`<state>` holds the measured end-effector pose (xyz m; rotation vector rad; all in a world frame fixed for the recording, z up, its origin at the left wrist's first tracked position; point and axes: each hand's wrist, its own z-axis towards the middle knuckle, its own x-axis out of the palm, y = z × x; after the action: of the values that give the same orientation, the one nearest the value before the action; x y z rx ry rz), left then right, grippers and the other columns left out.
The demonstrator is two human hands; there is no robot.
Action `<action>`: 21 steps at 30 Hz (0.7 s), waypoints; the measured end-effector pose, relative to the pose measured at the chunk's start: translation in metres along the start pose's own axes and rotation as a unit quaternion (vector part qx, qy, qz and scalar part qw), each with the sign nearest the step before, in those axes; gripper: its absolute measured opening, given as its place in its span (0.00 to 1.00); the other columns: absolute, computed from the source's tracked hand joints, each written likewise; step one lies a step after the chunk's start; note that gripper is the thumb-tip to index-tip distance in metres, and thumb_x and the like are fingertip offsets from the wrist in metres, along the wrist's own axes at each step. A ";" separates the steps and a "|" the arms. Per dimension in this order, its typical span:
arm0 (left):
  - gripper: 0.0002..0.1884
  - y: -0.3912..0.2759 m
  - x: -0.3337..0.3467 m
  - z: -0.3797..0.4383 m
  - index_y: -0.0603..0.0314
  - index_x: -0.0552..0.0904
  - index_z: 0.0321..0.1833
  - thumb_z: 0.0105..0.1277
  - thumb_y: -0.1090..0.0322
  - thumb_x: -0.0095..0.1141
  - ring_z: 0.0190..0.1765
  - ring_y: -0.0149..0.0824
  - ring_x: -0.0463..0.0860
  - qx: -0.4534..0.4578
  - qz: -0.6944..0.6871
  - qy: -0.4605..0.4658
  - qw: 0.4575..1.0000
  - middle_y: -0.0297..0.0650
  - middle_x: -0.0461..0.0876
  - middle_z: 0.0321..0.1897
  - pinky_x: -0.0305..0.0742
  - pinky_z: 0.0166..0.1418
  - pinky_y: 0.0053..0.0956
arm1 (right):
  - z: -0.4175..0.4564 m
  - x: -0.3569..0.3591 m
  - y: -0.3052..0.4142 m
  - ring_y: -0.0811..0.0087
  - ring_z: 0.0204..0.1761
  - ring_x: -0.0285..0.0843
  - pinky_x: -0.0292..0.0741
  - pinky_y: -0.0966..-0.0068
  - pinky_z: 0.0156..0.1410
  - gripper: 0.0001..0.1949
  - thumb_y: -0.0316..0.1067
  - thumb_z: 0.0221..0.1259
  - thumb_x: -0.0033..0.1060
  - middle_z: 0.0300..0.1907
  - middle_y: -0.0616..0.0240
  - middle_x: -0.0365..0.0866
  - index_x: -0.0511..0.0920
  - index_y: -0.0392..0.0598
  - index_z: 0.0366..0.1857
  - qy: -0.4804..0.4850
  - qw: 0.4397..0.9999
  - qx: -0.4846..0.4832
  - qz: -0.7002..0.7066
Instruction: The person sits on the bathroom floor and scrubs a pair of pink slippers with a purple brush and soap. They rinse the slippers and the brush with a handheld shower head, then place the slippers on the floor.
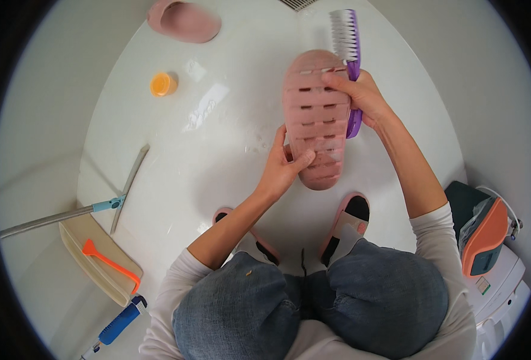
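A pink slipper is held up with its slotted sole facing me. My left hand grips its lower end, thumb across the sole and fingers behind. At the upper right side, the thumb of my right hand presses on the sole. The same hand holds a purple-handled scrubbing brush, which stands upright along the slipper's edge with its white bristles pointing left. Damp marks show on the sole's lower part. Another pink slipper lies on the white floor at the far left.
A small orange-yellow cup stands left of centre. Farther left are a floor squeegee, a beige dustpan with an orange tool, and a blue-handled tool. A drain grate lies ahead; an orange-and-green container stands right.
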<state>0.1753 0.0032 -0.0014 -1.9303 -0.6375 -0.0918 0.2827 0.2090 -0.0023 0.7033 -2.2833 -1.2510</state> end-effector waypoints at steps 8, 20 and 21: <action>0.40 -0.049 -0.011 0.035 0.61 0.62 0.67 0.53 0.65 0.73 0.60 0.38 0.75 0.056 -0.040 0.038 0.997 0.43 0.73 0.59 0.73 0.65 0.38 | -0.019 0.016 0.014 0.74 0.38 0.82 0.78 0.79 0.41 0.23 0.46 0.53 0.75 0.40 0.64 0.84 0.81 0.38 0.45 0.057 0.997 0.013 0.042; 0.29 -0.063 -0.034 0.038 0.63 0.70 0.58 0.55 0.70 0.69 0.54 0.38 0.80 0.042 -0.054 -0.014 0.998 0.44 0.79 0.52 0.77 0.60 0.36 | -0.023 -0.031 0.036 0.80 0.31 0.66 0.68 0.79 0.41 0.13 0.40 0.75 0.49 0.26 0.74 0.70 0.74 0.45 0.31 0.045 0.962 -0.104 -0.247; 0.28 -0.062 -0.035 0.038 0.63 0.71 0.57 0.55 0.70 0.70 0.54 0.38 0.80 0.047 -0.044 -0.020 0.998 0.43 0.79 0.51 0.77 0.60 0.36 | -0.021 -0.029 0.032 0.80 0.30 0.65 0.68 0.79 0.41 0.13 0.39 0.75 0.47 0.26 0.73 0.70 0.74 0.44 0.31 0.072 0.952 -0.141 -0.262</action>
<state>0.1076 0.0412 0.0214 -1.8167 -0.7419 -0.0768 0.3105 0.2283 0.0317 1.2939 -1.8022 -1.6518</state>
